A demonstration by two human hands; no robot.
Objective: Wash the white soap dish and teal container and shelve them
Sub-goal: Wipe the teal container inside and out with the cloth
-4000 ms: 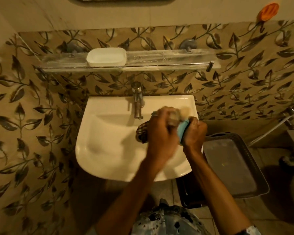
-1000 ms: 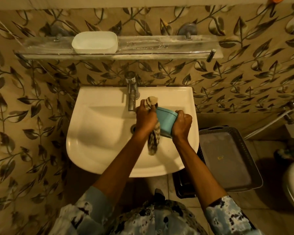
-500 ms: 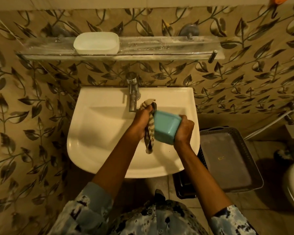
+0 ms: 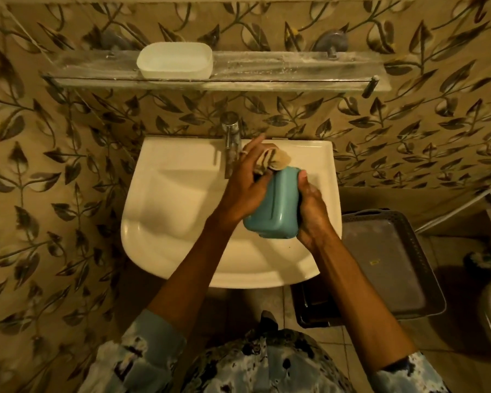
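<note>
The teal container (image 4: 272,205) is being held above the white basin (image 4: 182,217), toward the basin's 3 o'clock side, with its solid underside turned up toward the camera. Its long axis is running roughly from 6 o'clock to 12 o'clock, tilted slightly toward 1 o'clock, the far end pointing at the wall and the near, rounded end pointing back at the person.

The right hand (image 4: 312,211) is being wrapped around the container's 3 o'clock flank, thumb laid along the upper edge, fingers hidden beneath. The left hand (image 4: 247,182) is being pressed against the container's 9 o'clock side while a striped cloth (image 4: 272,161) is being pinched in it at the container's far end; the index finger is being stretched out toward 12 o'clock. Whether the cloth is reaching inside the container cannot be told, since the opening is facing away.

The tap (image 4: 231,137) is standing at 12 o'clock of the basin, just beside the left hand's fingertips. No stream can be made out clearly in the dim light.

The white soap dish (image 4: 175,60) is sitting upright on the glass shelf (image 4: 267,72) at 12 o'clock, left of the shelf's middle, its long axis lying along the shelf from 9 to 3 o'clock. A dark plastic basket (image 4: 425,268) is resting on the floor at 3 o'clock of the basin.
</note>
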